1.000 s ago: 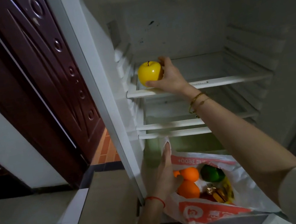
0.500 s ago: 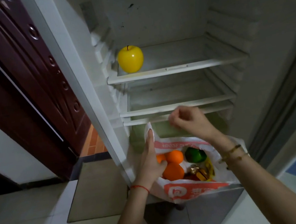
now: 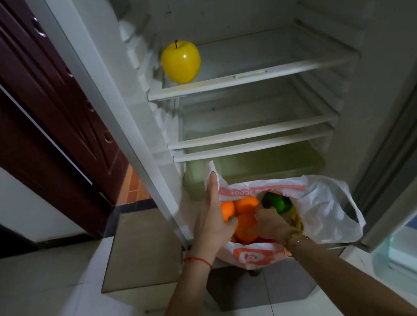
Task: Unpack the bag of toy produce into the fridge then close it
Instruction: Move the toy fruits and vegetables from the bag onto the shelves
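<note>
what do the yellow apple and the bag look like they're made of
Yellow apple: probably hard plastic with a glossy finish, judging by the sharp white highlight and uniform colour.
Bag: thin plastic film, white with red-orange print; it crumples into fine creases and looks slightly translucent at its edges.

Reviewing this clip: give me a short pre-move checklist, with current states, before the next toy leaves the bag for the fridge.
1. Bag mouth held open: ok. The left hand props the rim of the plastic bag with straight fingers.
2. Right hand on an item: cannot tell. The right hand is down in the bag beside an orange, fingers curled; a firm grip is not visible.
3. Free shelf space: ok. The top shelf carries only the yellow apple at its left end.
4. Apple settled: ok, upright and untouched.
5. Produce left to unpack: ok. The oranges and a green pepper remain in the bag.
</note>
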`<state>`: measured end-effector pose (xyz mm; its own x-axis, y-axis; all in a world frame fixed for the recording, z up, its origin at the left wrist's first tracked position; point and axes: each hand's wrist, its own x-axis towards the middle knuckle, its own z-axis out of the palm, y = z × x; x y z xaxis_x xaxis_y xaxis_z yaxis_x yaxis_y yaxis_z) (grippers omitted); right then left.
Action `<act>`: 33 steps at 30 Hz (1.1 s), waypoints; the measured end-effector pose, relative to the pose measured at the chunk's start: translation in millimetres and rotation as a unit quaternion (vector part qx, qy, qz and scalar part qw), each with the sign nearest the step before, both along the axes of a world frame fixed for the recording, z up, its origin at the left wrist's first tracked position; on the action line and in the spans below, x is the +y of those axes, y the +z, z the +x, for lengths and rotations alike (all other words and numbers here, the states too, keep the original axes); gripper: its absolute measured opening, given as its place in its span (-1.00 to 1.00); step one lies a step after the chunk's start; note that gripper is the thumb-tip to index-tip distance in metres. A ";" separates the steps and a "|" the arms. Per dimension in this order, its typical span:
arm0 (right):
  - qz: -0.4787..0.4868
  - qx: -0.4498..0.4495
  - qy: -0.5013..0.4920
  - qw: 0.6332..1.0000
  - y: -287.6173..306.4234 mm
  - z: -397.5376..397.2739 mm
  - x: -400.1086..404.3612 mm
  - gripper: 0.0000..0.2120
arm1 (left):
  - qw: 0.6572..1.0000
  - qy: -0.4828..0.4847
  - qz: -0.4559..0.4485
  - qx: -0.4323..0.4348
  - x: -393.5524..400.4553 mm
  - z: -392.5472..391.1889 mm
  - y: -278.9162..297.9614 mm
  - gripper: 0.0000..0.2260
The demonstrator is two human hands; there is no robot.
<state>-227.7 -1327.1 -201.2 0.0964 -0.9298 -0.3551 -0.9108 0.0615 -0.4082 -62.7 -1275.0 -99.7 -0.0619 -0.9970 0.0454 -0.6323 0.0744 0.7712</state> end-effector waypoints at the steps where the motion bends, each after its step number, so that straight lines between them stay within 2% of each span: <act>1: 0.004 0.006 -0.001 1.000 -5.4 3.2 -0.7 -0.18 | 1.000 0.000 0.005 0.001 -0.2 1.0 -0.6 0.07; 3: 0.020 -0.006 -0.012 1.000 -11.4 9.5 -1.1 -0.08 | 1.000 -0.002 0.008 -0.004 0.5 2.2 -0.2 0.06; 8: 0.026 -0.052 -0.036 0.998 -16.2 16.0 -2.5 -0.15 | 1.000 -0.016 0.007 -0.010 2.3 2.8 2.6 0.06; 14: 0.046 -0.177 -0.002 0.983 8.6 -5.9 -3.8 -0.16 | 1.000 -0.020 0.006 0.013 -0.2 2.7 2.5 0.05; 18: 0.070 -0.312 -0.015 0.947 43.2 -25.2 9.0 -0.37 | 0.999 -0.018 0.017 0.046 -3.4 0.3 5.0 0.03; 21: 0.047 -0.351 -0.033 0.934 75.9 -34.1 15.5 -0.44 | 0.997 -0.034 0.021 0.067 -5.0 -3.5 11.0 0.07; 25: 0.016 -0.419 -0.045 0.907 120.1 -42.8 17.9 -0.23 | 0.999 -0.031 0.004 0.027 -12.5 -3.7 7.6 0.04; 28: -0.025 -0.451 -0.021 0.892 161.4 -43.8 18.8 -0.32 | 0.999 -0.035 -0.005 0.041 -18.4 -3.6 9.3 0.05; 30: -0.072 -0.451 0.000 0.890 186.6 -41.9 17.6 -0.36 | 0.997 -0.036 -0.009 0.064 -20.2 -4.6 13.5 0.06; 33: -0.199 -0.386 0.012 0.901 217.9 -38.3 9.6 -0.27 | 0.996 -0.035 0.004 0.086 -23.0 -6.3 16.4 0.05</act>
<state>-266.1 -1317.6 16.7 0.1930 -0.9632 0.1873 -0.3456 -0.2454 -0.9057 -69.0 -1298.0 -83.3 -0.1230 -0.9910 0.0538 -0.4839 0.1072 0.8686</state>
